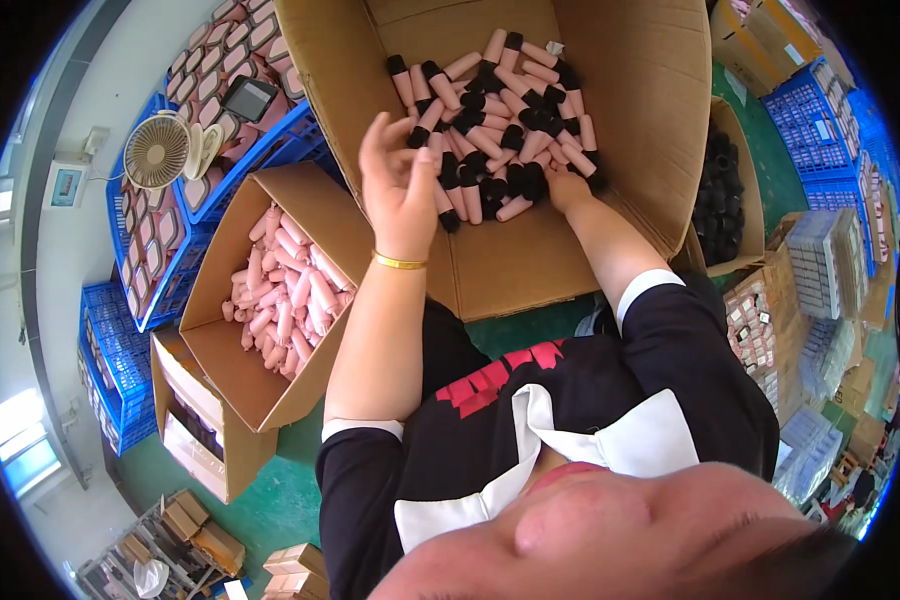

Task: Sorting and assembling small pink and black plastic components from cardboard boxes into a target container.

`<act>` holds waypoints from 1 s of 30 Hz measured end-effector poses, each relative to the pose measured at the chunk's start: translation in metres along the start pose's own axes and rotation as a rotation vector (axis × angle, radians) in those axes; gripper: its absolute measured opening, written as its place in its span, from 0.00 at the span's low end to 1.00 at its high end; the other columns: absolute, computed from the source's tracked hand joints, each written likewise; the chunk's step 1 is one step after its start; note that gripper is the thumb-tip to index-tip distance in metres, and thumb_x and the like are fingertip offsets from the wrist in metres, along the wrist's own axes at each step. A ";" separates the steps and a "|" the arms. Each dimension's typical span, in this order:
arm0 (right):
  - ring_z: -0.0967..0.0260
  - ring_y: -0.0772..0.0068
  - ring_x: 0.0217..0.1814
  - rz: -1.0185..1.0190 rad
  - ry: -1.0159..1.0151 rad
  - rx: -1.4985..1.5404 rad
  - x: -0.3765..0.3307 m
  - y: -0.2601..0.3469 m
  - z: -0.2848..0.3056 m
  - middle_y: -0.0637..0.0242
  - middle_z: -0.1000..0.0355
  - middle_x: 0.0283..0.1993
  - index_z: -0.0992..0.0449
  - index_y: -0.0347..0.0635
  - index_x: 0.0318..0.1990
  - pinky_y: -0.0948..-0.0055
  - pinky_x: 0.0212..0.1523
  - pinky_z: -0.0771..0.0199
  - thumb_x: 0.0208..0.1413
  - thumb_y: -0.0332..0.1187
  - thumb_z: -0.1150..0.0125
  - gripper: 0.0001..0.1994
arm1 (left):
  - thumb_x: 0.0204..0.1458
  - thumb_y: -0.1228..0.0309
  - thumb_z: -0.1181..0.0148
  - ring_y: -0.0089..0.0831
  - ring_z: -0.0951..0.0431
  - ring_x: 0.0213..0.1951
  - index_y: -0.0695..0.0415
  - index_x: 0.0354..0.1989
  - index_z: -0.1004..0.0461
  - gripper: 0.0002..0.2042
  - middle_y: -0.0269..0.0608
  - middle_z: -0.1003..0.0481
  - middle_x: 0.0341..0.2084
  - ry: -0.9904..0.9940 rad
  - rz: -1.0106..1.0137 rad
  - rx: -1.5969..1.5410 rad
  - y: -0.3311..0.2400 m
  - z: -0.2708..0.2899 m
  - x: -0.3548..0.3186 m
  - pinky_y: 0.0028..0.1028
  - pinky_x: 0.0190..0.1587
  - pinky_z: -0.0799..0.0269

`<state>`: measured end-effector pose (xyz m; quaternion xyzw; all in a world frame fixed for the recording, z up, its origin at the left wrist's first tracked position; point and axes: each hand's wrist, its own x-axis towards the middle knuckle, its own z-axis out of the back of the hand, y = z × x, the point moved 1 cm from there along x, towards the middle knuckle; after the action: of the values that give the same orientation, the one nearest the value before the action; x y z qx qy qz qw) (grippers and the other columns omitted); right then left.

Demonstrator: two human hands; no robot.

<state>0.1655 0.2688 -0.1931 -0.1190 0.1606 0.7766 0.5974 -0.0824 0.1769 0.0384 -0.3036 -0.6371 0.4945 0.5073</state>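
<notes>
A large open cardboard box (515, 275) stands in front of me, holding a heap of pink cylinders with black ends (485, 140); their exact kind is unclear. My left hand (402, 190) is over the left side of the heap, its fingers spread and nothing visibly gripped. A gold bracelet (400, 263) circles that wrist. On the right side of the heap, my right hand (570, 190) reaches in among the cylinders. Its fingers are bunched and partly hidden, so what they hold cannot be made out.
To the left, a tilted cardboard box (225, 365) holds plain pink cylinders (288, 290). Blue crates (305, 130) with pink grey-edged pieces stand behind it, near a small fan (158, 150). Right of the large box is a carton of black parts (720, 190); stacked crates (815, 130) stand beyond.
</notes>
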 end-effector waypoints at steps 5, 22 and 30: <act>0.32 0.52 0.50 0.117 -0.100 0.012 0.001 -0.015 -0.001 0.52 0.35 0.52 0.33 0.41 0.50 0.60 0.47 0.29 0.53 0.29 0.56 0.16 | 0.52 0.72 0.45 0.24 0.27 0.37 0.63 0.51 0.34 0.18 0.42 0.27 0.40 0.332 0.270 -0.031 0.020 -0.020 -0.005 0.22 0.38 0.30; 0.33 0.79 0.20 0.106 -0.034 1.261 -0.146 0.022 0.146 0.65 0.30 0.29 0.28 0.37 0.36 0.80 0.22 0.34 0.53 0.41 0.45 0.14 | 0.39 0.69 0.41 0.45 0.24 0.37 0.57 0.33 0.33 0.12 0.49 0.25 0.31 0.798 0.053 0.903 0.014 -0.091 -0.046 0.39 0.40 0.29; 0.34 0.74 0.23 0.260 -0.147 1.019 -0.141 0.020 0.141 0.65 0.32 0.21 0.27 0.39 0.31 0.76 0.26 0.34 0.54 0.47 0.45 0.18 | 0.38 0.69 0.40 0.47 0.25 0.35 0.58 0.33 0.32 0.13 0.51 0.25 0.29 0.870 0.094 0.888 0.018 -0.095 -0.046 0.39 0.38 0.29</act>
<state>0.1835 0.1938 -0.0078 0.2618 0.4887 0.6742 0.4879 0.0195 0.1731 0.0052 -0.2652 -0.0916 0.5649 0.7760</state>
